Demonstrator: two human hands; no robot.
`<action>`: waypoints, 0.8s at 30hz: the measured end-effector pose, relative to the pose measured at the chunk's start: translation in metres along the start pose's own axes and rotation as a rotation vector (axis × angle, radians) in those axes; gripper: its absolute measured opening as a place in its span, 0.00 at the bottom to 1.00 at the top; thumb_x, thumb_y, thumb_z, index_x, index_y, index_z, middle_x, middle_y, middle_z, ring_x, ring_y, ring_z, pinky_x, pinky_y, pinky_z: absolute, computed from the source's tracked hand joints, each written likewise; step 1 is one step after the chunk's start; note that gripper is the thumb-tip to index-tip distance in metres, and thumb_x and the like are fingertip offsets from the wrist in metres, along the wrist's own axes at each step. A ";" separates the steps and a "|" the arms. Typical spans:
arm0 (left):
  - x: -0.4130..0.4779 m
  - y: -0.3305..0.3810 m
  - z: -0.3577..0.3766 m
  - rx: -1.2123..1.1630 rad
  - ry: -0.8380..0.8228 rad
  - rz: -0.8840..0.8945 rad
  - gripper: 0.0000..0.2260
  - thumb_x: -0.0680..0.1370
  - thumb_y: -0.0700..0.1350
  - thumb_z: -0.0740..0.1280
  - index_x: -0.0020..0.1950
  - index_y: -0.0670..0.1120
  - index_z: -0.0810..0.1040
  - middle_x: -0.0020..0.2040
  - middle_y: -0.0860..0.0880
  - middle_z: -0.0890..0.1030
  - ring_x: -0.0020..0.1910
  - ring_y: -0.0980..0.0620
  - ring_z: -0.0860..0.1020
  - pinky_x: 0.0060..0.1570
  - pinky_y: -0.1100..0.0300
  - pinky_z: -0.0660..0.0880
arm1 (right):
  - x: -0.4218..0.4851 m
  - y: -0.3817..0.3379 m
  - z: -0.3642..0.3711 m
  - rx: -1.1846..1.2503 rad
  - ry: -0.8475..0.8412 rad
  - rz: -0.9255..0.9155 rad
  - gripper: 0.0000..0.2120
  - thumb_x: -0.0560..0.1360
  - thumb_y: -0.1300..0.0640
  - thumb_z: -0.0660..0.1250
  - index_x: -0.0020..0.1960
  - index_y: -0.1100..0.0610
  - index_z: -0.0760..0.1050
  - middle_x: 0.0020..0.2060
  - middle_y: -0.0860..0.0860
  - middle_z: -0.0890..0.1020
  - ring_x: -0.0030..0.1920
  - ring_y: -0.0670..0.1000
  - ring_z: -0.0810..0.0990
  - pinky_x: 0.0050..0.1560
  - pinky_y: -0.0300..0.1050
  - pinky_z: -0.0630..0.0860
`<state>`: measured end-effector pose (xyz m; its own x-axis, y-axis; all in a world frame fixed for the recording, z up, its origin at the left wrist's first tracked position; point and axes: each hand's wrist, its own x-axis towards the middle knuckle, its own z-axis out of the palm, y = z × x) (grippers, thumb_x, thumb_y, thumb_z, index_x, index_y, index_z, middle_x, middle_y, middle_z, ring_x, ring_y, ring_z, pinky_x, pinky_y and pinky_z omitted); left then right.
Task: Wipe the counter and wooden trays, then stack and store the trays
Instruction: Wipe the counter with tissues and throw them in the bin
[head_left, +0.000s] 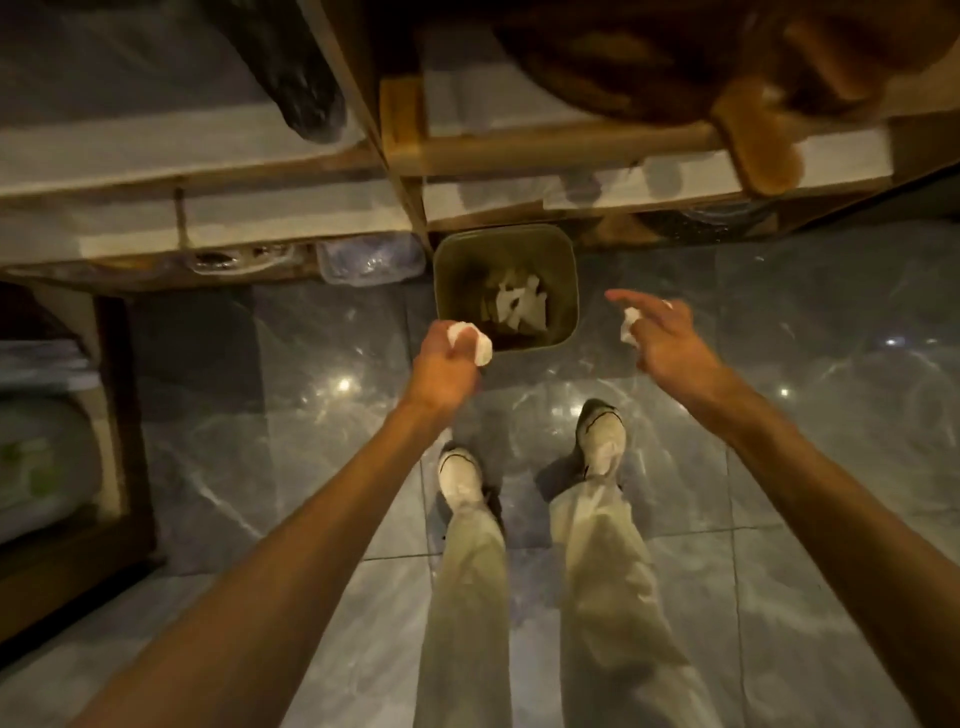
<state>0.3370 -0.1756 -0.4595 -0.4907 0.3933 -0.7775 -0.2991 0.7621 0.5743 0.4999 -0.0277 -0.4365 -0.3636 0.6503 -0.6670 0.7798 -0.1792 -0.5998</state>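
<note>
I look straight down at a grey-green bin (452, 260) on the floor, with crumpled white paper inside. My left hand (441, 364) hovers at the bin's near left corner, closed on a wad of white tissue (475, 340). To the right of the bin, my right hand (670, 338) has its forefinger stretched out and a smaller scrap of white tissue (629, 325) pinched under the fingers. Stacked wooden trays (769, 150) lie on the shelf unit above the bin, partly out of frame.
Wooden shelving (400, 156) with white liners runs across the top; clear plastic containers (369, 260) sit on its lowest level beside the bin. A dark wooden cabinet (124, 405) stands at the left. My two feet (462, 478) are on glossy grey marble tiles (831, 338).
</note>
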 end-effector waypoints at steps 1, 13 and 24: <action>0.017 -0.010 0.005 0.009 0.009 -0.011 0.15 0.84 0.47 0.56 0.68 0.44 0.67 0.61 0.42 0.73 0.56 0.45 0.75 0.47 0.55 0.78 | 0.015 0.012 0.007 -0.014 -0.033 -0.020 0.19 0.83 0.59 0.51 0.68 0.47 0.71 0.65 0.55 0.65 0.56 0.51 0.71 0.58 0.45 0.73; 0.172 -0.055 0.047 0.196 0.015 0.099 0.20 0.80 0.36 0.61 0.73 0.40 0.68 0.71 0.42 0.72 0.70 0.44 0.71 0.65 0.60 0.67 | 0.186 0.068 0.109 -0.102 -0.122 -0.108 0.20 0.75 0.65 0.69 0.66 0.61 0.73 0.64 0.60 0.76 0.64 0.58 0.74 0.65 0.50 0.72; 0.217 -0.072 0.060 0.163 -0.050 0.175 0.30 0.78 0.37 0.66 0.77 0.45 0.57 0.74 0.41 0.65 0.73 0.41 0.65 0.72 0.46 0.65 | 0.234 0.087 0.131 -0.116 -0.250 -0.089 0.39 0.73 0.66 0.71 0.77 0.50 0.56 0.77 0.54 0.59 0.75 0.57 0.60 0.72 0.55 0.64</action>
<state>0.3011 -0.1138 -0.6850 -0.4814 0.5485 -0.6837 -0.0748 0.7515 0.6555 0.4161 0.0120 -0.7021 -0.5364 0.4548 -0.7109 0.7870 -0.0345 -0.6160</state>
